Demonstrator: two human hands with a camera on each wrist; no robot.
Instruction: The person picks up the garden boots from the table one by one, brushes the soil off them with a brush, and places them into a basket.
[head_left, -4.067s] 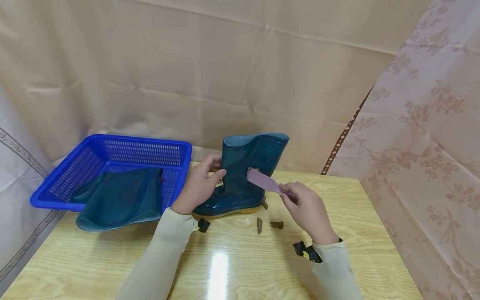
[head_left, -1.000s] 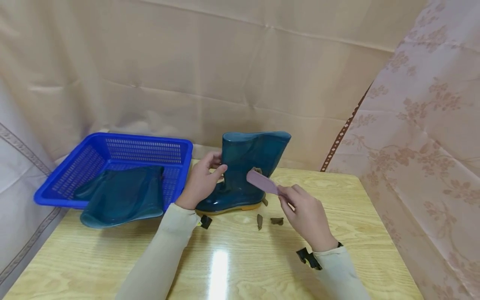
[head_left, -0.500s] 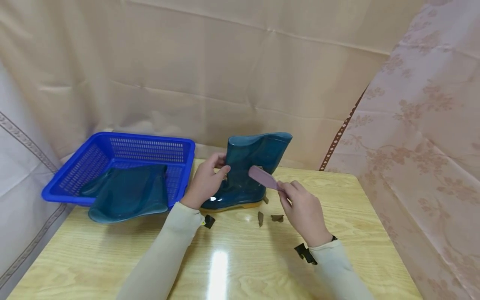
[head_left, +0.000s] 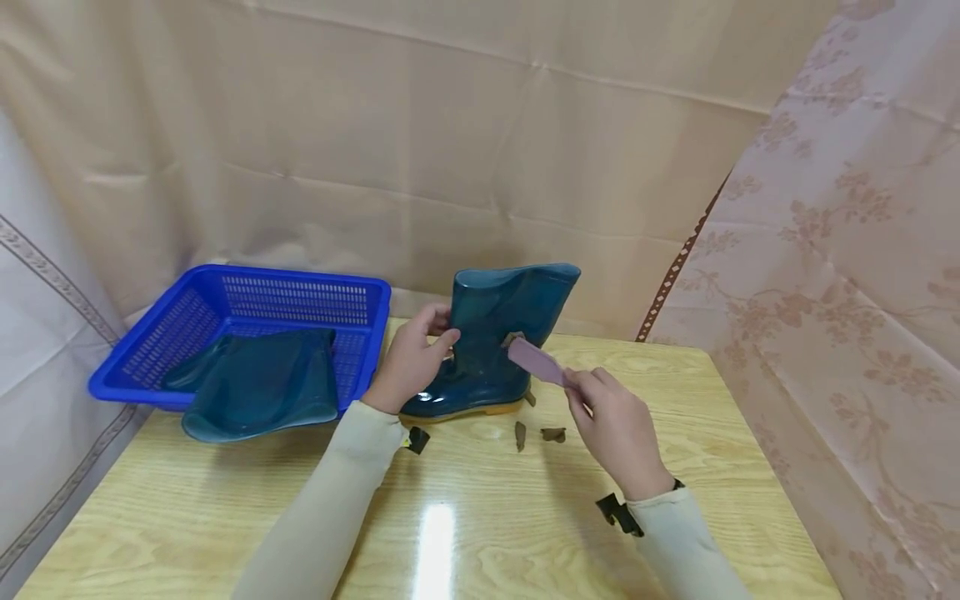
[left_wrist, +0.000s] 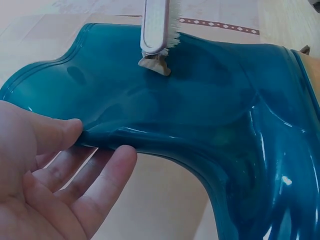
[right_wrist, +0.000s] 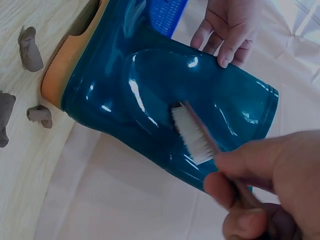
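Note:
A dark teal rubber boot [head_left: 487, 367] with a tan sole stands upright on the table. My left hand [head_left: 412, 358] grips the front edge of its shaft, thumb on the near side and fingers round the front. In my right hand [head_left: 615, 425] is a mauve brush [head_left: 536, 360] with white bristles [right_wrist: 192, 137], held by its handle. Its bristle end is at the side of the shaft. A brown mud-like lump [left_wrist: 155, 65] sits at the tip of the brush on the boot.
Left of the boot, a blue plastic basket [head_left: 375, 333] holds a second teal boot [head_left: 266, 383], its shaft hanging over the near rim. Several brown pieces [head_left: 553, 434] lie on the wooden table [head_left: 495, 533] near the heel. A beige curtain [head_left: 337, 150] hangs behind.
The brush has shifted slightly right and down from half a second ago, and the brown lump shows above its tip. My left hand keeps its grip on the boot.

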